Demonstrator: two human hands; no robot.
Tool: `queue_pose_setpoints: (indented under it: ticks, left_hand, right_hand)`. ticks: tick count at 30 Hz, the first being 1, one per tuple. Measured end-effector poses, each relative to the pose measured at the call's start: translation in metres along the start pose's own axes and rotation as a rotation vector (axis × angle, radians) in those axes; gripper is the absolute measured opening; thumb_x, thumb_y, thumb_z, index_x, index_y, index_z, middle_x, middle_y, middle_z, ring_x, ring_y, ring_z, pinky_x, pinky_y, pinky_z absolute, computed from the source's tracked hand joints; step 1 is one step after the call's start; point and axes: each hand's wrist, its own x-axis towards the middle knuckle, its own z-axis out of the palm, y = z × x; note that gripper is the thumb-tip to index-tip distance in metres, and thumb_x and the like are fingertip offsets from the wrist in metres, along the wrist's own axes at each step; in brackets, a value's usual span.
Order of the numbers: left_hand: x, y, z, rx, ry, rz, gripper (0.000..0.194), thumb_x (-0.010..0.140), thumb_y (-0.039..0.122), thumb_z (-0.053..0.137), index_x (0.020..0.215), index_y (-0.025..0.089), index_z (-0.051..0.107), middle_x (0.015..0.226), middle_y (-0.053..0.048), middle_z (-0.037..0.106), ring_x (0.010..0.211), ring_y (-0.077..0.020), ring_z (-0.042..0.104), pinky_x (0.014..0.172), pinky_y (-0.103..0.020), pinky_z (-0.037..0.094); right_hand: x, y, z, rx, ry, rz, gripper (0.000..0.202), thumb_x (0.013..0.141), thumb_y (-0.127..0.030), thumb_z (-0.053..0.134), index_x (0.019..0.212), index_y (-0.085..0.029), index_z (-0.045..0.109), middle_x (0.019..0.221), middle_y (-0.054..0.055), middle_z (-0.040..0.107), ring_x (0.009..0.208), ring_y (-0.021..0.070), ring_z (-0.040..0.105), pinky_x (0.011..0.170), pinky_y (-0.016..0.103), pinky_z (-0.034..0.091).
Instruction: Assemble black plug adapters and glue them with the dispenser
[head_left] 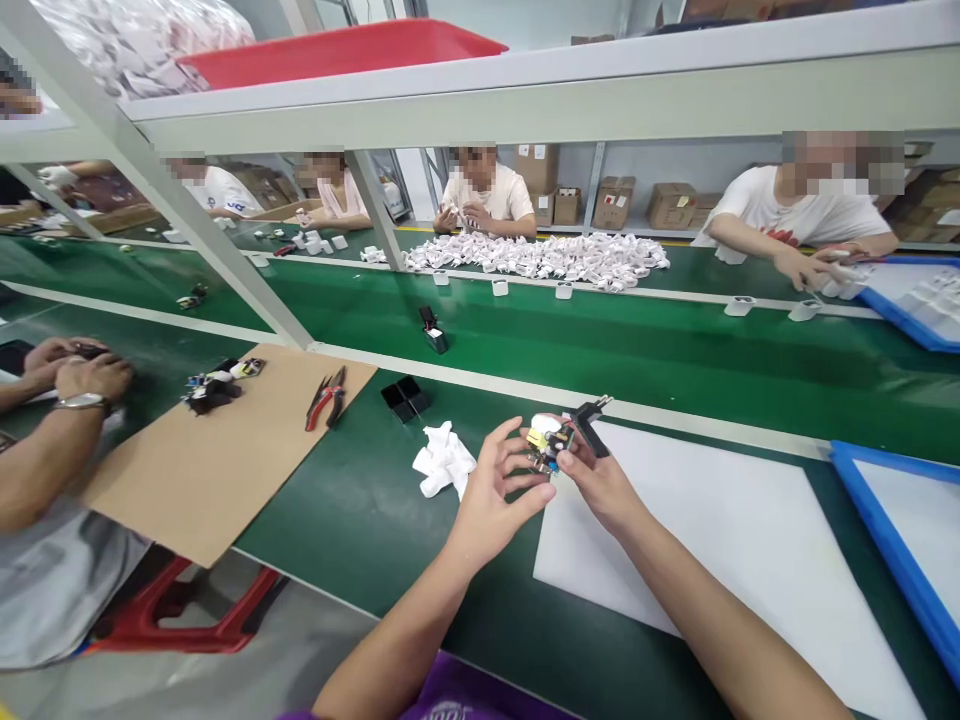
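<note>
A small circuit board [547, 442] with yellow, white and blue parts is pinched in my right hand [600, 485]. A black two-pin plug piece [589, 428] sticks out above that hand, beside the board; a red wire shows between them. My left hand [491, 500] is at the board's left side with fingers apart and thumb stretched out, its fingertips close to or touching the edge. To the left on the green bench lie a crumpled white cloth or glove [444, 460] and a pair of open black housings [405, 399].
A white sheet [697, 520] lies under my right arm, with a blue-rimmed tray [892, 540] further right. Red-handled pliers [325, 400] and circuit boards [221, 383] rest on cardboard [225, 460]. Beyond runs a green conveyor [637, 360]; co-workers sit opposite and left. A shelf beam [525, 105] crosses overhead.
</note>
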Motion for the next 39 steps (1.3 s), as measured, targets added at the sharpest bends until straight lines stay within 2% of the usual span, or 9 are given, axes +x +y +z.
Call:
queue_pose_setpoints:
  ticks: [6,13,18,22,26,28,33,35,39]
  left_hand:
    - [0.002,-0.004,-0.005,-0.014,-0.002,-0.027,0.071,0.076,0.032,0.077,0.134,0.026,0.037,0.108,-0.007,0.063,0.093,-0.016,0.063,0.084,-0.03,0.051]
    - [-0.004,0.0,-0.029,-0.415,-0.337,-0.219,0.052,0.079,0.051,0.068,0.113,0.014,0.057,0.085,-0.01,0.071,0.067,-0.0213,0.07,0.062,-0.031,0.055]
    - [-0.013,-0.008,-0.034,-0.55,-0.527,-0.485,0.063,0.078,0.068,0.056,0.102,0.01,0.064,0.079,-0.013,0.071,0.056,-0.0192,0.066,0.053,-0.028,0.051]
    - [-0.018,-0.021,-0.028,-0.593,-0.553,-0.577,0.069,0.074,0.073,0.055,0.114,0.018,0.061,0.077,-0.009,0.072,0.053,-0.0192,0.066,0.052,-0.028,0.05]
    - [-0.016,-0.011,-0.031,-0.418,-0.681,-0.557,0.077,0.079,0.079,0.041,0.108,0.011,0.065,0.083,-0.014,0.071,0.069,-0.0245,0.07,0.063,-0.036,0.053]
    - [-0.004,0.002,-0.046,-0.106,-0.576,-0.412,0.069,0.083,0.073,0.043,0.111,0.013,0.063,0.088,-0.014,0.071,0.076,-0.0242,0.069,0.071,-0.038,0.053]
    - [0.055,0.022,-0.124,1.108,0.144,0.073,0.038,0.083,0.037,0.063,0.115,0.016,0.061,0.124,-0.014,0.06,0.122,-0.0304,0.05,0.106,-0.044,0.036]
    - [0.08,0.021,-0.156,1.356,0.23,0.014,0.055,0.076,0.027,0.069,0.127,0.014,0.053,0.139,-0.018,0.048,0.135,-0.0376,0.033,0.111,-0.053,0.024]
    - [0.106,0.016,-0.187,1.394,0.171,-0.048,0.048,0.07,0.015,0.068,0.117,0.009,0.059,0.122,-0.02,0.06,0.123,-0.0409,0.046,0.105,-0.056,0.029]
  right_hand:
    - [-0.006,0.002,0.003,-0.268,0.077,-0.032,0.052,0.084,-0.054,0.069,0.122,-0.02,0.057,0.117,0.011,0.062,0.109,0.0291,0.058,0.098,0.044,0.047]
    - [-0.008,-0.01,-0.007,-0.171,-0.269,-0.121,0.057,0.087,-0.038,0.071,0.139,-0.034,0.047,0.146,0.006,0.038,0.131,0.0262,0.04,0.105,0.04,0.041]
    - [-0.013,-0.008,0.002,0.105,-0.508,-0.033,0.054,0.087,-0.04,0.071,0.136,-0.031,0.052,0.136,0.01,0.048,0.075,0.0178,0.066,0.073,0.033,0.055]
    - [-0.015,0.001,0.002,0.25,-0.528,0.024,0.063,0.077,-0.046,0.079,0.133,-0.03,0.055,0.134,0.011,0.05,0.055,0.0124,0.06,0.053,0.027,0.053]
    - [-0.014,0.008,-0.006,0.139,-0.393,-0.016,0.062,0.07,-0.054,0.082,0.12,-0.022,0.065,0.124,0.014,0.057,0.08,0.0243,0.065,0.073,0.037,0.056]
    - [-0.012,0.009,-0.011,0.086,-0.238,-0.04,0.06,0.069,-0.058,0.082,0.113,-0.021,0.067,0.116,0.013,0.062,0.095,0.0291,0.062,0.083,0.04,0.053]
    - [-0.017,0.011,-0.026,0.054,0.101,-0.031,0.051,0.076,-0.058,0.075,0.112,-0.022,0.066,0.118,0.012,0.061,0.106,0.0289,0.057,0.078,0.033,0.052]
    - [-0.024,0.012,-0.035,0.029,0.176,0.007,0.049,0.078,-0.056,0.074,0.113,-0.022,0.066,0.121,0.012,0.059,0.11,0.0291,0.055,0.08,0.033,0.051]
    - [-0.04,0.02,-0.055,0.001,0.241,0.072,0.048,0.08,-0.053,0.073,0.117,-0.024,0.063,0.124,0.012,0.058,0.114,0.0293,0.053,0.084,0.035,0.05]
